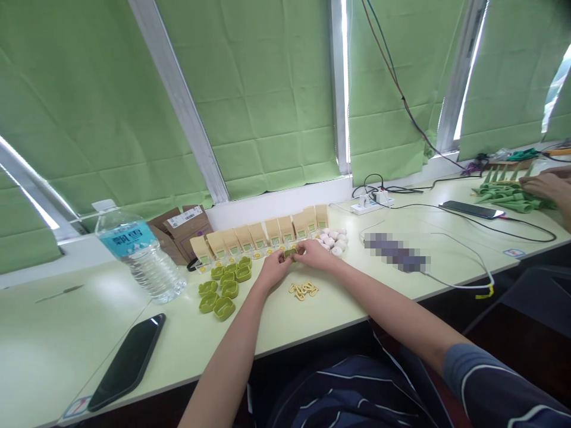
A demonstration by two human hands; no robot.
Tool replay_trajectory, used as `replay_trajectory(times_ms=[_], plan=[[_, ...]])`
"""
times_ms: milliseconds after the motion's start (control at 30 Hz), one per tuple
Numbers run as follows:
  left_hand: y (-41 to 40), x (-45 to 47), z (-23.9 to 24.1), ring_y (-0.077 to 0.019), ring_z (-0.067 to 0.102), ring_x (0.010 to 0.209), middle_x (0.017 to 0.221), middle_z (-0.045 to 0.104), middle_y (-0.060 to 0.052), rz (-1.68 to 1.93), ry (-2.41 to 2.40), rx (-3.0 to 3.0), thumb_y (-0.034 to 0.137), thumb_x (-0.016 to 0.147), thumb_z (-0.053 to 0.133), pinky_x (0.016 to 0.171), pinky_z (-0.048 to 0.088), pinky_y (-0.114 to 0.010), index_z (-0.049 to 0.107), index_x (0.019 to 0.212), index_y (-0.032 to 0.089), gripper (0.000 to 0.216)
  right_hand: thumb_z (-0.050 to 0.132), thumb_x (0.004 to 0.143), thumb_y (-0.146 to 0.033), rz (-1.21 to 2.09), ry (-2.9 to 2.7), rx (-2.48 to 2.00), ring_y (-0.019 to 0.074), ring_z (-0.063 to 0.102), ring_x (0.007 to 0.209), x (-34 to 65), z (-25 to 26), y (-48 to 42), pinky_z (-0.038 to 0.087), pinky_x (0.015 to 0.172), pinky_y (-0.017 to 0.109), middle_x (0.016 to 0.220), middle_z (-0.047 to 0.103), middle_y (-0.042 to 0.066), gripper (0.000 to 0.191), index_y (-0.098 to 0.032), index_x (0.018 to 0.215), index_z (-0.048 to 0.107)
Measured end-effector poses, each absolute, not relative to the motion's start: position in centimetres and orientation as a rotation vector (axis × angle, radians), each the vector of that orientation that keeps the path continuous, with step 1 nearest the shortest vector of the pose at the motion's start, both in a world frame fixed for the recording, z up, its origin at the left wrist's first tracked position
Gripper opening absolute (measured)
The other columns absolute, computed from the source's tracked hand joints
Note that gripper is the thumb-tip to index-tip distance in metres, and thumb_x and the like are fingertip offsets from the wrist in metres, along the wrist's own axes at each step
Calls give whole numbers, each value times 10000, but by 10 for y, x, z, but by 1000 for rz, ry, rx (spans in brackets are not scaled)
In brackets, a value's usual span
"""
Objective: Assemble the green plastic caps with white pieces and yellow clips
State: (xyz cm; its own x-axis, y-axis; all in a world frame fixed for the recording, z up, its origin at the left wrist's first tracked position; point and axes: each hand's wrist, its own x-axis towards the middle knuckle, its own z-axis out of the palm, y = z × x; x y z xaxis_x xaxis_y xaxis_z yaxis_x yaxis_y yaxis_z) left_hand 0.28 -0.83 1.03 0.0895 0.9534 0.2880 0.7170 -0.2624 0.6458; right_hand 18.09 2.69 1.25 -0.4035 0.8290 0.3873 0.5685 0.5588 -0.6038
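Both my hands meet over the middle of the pale table (289,321). My left hand (273,270) and my right hand (313,254) pinch one small green plastic piece (289,252) between their fingertips. Just in front of them lies a little heap of yellow rings (304,290). To the left sit several green plastic pieces (224,288). Behind my hands runs a row of small tan paper packets (263,233), and a cluster of small white pieces (334,239) lies at the row's right end.
A water bottle (136,252) stands at left, a black phone (128,359) near the front edge. Brown boxes (181,229) lie by the wall. A power strip (372,204), cables and a second phone (470,209) are at right, where another person's hand (546,185) rests on green parts (508,198).
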Motion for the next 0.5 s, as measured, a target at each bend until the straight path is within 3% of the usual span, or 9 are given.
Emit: replay_trajectory(times_ms=[500], plan=[[-8, 3, 10, -135, 422, 592, 627, 491, 23, 977, 1659, 2039, 423, 813, 557, 579, 282, -276, 486, 675, 200, 271, 680, 795, -279, 508, -2128, -1109, 140, 613, 718, 181, 10, 30, 389, 641, 232, 771, 717, 26, 125, -170, 734, 692]])
